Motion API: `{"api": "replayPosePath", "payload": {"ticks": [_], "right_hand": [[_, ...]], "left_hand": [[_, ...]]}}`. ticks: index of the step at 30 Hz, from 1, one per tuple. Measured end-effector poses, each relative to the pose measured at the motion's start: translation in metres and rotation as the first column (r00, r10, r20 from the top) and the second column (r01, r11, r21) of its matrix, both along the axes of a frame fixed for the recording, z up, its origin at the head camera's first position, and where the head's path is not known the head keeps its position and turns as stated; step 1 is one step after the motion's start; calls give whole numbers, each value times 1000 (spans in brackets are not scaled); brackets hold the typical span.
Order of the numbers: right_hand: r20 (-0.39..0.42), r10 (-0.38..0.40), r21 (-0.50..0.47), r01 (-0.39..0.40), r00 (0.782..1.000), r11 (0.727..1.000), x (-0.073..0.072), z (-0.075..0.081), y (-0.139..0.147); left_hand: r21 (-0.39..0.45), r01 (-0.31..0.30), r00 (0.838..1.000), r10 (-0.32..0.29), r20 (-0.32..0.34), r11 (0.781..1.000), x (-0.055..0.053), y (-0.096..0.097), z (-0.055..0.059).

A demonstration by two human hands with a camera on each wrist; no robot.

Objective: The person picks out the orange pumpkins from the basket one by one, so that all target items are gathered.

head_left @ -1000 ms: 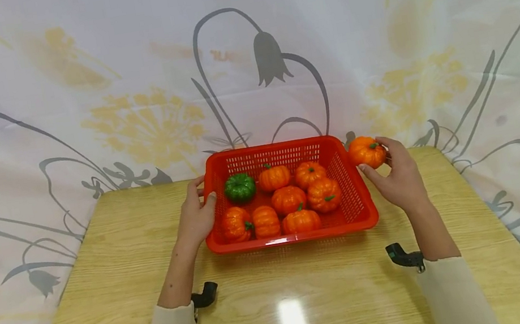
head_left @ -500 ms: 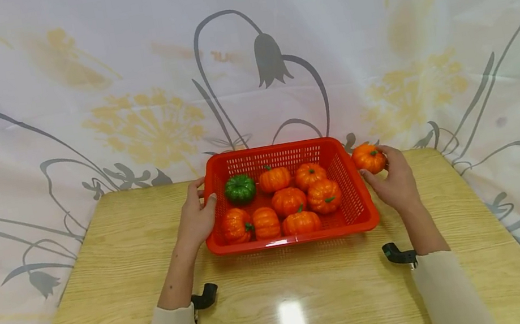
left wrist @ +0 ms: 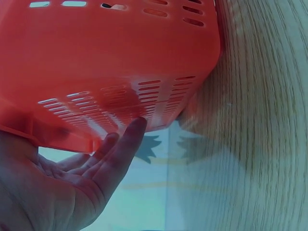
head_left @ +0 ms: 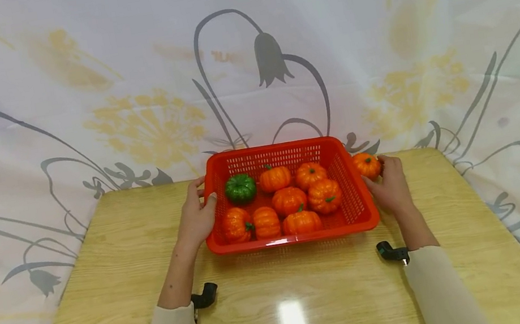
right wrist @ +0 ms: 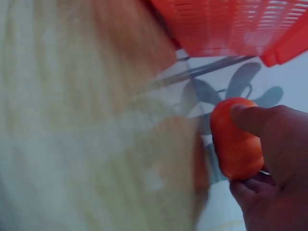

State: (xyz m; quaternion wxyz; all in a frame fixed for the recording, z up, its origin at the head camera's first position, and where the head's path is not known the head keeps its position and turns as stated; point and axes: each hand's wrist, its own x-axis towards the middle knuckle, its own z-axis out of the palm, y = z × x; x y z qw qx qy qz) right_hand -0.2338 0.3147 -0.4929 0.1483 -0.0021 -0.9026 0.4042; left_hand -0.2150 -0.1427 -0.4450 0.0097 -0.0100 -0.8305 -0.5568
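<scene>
1. The right hand [head_left: 390,186] grips a small, glossy orange ribbed pumpkin [head_left: 366,166], thumb on one side and fingers on the other. The pumpkin is outside the basket, just beyond its right end; it looks slightly above the surface, though contact is hard to judge.
2. The left hand [head_left: 197,215] holds the left end of a red, rectangular plastic basket [head_left: 333,231] with slotted walls, thumb over the rim and fingers against the outer wall.
3. For good handling, I would keep the right grip light, lower the wrist rather than drop the round pumpkin, and release only once it sits steady, since it could roll. The left hand should simply steady the rim without tugging.
4. Inside the basket lie a dark green ribbed pumpkin [head_left: 240,189] and seven orange ribbed pumpkins [head_left: 289,201], with bare floor towards the right end.
5. The basket's right rim is close to the right thumb, so snagging is the likeliest trouble.
6. The pale wood-grain worktop [head_left: 339,297] offers open room in front and on both sides; its far edge, against the grey-and-yellow floral sheet [head_left: 371,23], lies near the held pumpkin and leaves little space behind.
</scene>
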Motion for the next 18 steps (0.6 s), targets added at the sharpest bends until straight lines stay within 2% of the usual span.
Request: {"api": "replayPosePath", "payload": {"ticks": [6,18], "right_hand": [[7,-25,-7,25,1000,1000,-4,-9,0],[45,-50,11,49,998,999,0,-5,-2]], "left_hand": [[-9,6,1000,-6,-7,1000,-1,-1,0],[-6,3,1000,-3,8,1000,-1,-1,0]]}}
